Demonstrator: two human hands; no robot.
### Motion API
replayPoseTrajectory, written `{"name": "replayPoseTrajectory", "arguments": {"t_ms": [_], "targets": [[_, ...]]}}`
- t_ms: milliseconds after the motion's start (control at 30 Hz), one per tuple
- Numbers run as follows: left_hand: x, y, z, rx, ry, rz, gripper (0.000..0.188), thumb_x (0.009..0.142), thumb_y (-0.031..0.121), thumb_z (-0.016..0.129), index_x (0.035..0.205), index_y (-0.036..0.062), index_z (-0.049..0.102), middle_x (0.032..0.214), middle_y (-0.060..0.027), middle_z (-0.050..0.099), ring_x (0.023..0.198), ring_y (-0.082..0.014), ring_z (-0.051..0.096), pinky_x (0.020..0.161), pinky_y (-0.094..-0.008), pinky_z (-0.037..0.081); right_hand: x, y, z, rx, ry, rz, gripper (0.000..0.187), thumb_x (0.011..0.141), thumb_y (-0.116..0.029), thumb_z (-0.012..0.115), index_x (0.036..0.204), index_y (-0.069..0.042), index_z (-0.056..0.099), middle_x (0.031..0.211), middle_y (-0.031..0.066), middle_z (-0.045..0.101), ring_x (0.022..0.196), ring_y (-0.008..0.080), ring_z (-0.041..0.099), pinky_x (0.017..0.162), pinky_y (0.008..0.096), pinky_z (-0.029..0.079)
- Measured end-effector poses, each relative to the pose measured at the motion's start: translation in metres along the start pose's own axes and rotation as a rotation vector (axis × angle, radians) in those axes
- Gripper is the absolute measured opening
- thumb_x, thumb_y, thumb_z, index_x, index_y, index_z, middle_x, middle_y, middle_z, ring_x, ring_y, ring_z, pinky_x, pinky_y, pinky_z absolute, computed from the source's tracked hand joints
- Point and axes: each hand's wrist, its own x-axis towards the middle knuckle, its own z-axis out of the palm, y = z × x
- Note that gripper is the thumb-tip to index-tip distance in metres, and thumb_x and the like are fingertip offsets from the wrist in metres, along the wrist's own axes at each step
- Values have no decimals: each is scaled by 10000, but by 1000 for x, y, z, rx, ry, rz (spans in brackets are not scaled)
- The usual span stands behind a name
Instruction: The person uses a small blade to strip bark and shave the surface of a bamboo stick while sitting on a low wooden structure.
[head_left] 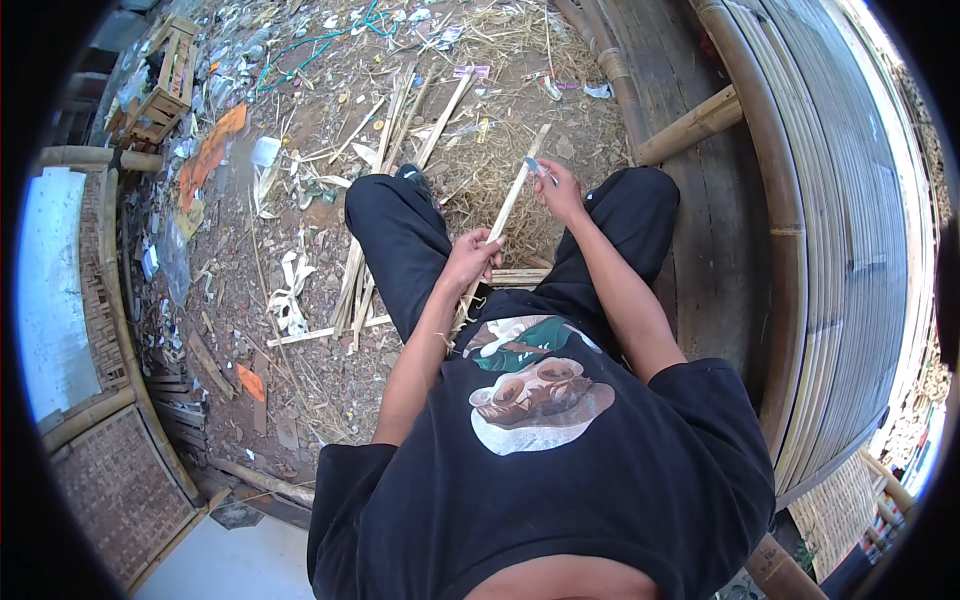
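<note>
Two hands engaged: the left hand [474,260], fingers closed around a pale strip [510,210], and the right hand [560,192], pinching a small blade [530,164] at the strip's upper part. The strip slants between the knees. Littered ground [320,120] extends ahead; a bamboo-slat platform [850,230] bounds the right side.
</note>
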Motion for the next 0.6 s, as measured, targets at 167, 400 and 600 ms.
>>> {"name": "replayPoseTrajectory", "arguments": {"t_ms": [167,400,600], "targets": [[-2,2,6,-35,-18,37,162,924,177,588,912,38,506,554,10,471,333,-75,400,304,-226,350,9,1,3,-99,-20,-26,298,924,-111,528,1206,-135,622,655,35,603,588,93,588,547,278,446],[-4,0,10,20,26,90,148,930,181,587,880,54,529,507,45,406,323,-56,339,307,-220,290,10,-15,9,-188,21,-70,336,932,-129,513,1242,-214,609,676,21,563,593,66,454,579,257,412],[-5,-6,15,48,47,123,149,940,163,569,848,48,550,486,62,375,334,-43,316,304,-229,244,17,-12,9,-218,44,-80,370,937,-133,494,1280,-252,571,658,25,516,602,76,423,579,257,399]]}}
